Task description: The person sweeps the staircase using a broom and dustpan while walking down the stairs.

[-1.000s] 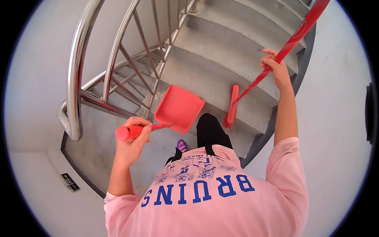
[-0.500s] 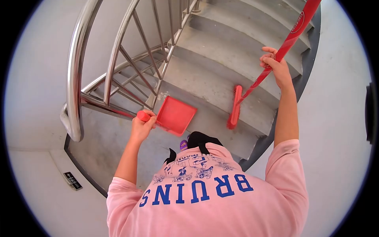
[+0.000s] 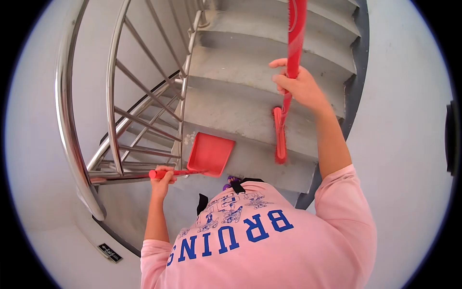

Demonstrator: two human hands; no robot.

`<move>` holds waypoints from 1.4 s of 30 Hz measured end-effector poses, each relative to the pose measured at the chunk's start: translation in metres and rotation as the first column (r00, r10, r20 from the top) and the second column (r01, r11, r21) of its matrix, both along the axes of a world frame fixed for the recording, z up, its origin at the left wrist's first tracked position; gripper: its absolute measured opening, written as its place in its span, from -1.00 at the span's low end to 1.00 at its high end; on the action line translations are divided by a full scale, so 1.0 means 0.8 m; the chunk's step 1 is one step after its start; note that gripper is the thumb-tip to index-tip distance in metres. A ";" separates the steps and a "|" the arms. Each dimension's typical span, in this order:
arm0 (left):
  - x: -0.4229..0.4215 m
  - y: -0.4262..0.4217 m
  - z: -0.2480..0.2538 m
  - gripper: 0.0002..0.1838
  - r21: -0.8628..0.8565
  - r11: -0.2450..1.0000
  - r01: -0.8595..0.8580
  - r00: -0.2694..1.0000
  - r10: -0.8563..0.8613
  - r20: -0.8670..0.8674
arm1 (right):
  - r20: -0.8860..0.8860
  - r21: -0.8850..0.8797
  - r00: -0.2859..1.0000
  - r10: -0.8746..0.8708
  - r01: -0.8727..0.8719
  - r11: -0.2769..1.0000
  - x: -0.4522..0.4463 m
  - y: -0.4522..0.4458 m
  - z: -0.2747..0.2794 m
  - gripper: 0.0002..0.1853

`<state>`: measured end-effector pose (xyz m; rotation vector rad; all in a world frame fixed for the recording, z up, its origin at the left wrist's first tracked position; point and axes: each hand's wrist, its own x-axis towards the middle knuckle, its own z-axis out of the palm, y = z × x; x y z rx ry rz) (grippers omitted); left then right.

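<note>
My left hand point(image 3: 163, 181) is closed round the red handle of a dustpan point(image 3: 211, 151). The dustpan's wide red tray lies at the foot of the stairs, close to the railing. Higher up on the right, my right hand point(image 3: 299, 86) grips the long red handle of a broom point(image 3: 280, 137), with its index finger partly stretched out. The broom's red head is at the edge of a low step, to the right of the dustpan and apart from it. Whether its bristles touch the step I cannot tell.
Grey concrete stairs point(image 3: 236, 70) rise ahead. A shiny metal railing point(image 3: 65, 96) runs along the left, beside another flight. On the right is a pale wall point(image 3: 399, 144) with a dark band along the steps. A small dark sign point(image 3: 110, 253) is at lower left.
My right hand and the broom handle have swung left, and the handle is now more upright. The dustpan's handle has tipped lower to the left. The whole view has shifted somewhat.
</note>
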<state>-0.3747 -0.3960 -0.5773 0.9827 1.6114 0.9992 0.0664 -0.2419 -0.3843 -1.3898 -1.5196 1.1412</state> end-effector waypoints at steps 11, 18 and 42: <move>-0.004 0.004 0.016 -0.74 -0.071 0.995 0.071 0.997 -0.072 -0.002 | 0.085 0.010 0.996 0.007 -0.008 1.000 -0.018 0.012 0.012 -0.73; -0.036 -0.028 0.054 -0.38 -0.177 0.928 0.329 0.730 -0.368 -0.575 | 0.188 0.017 0.982 0.002 -0.006 1.000 -0.014 -0.034 0.038 -0.73; 0.015 0.014 0.233 -0.77 0.519 0.850 0.090 0.925 -0.264 0.272 | 0.490 -0.093 0.769 0.410 -0.421 0.902 -0.209 -0.089 -0.166 -0.72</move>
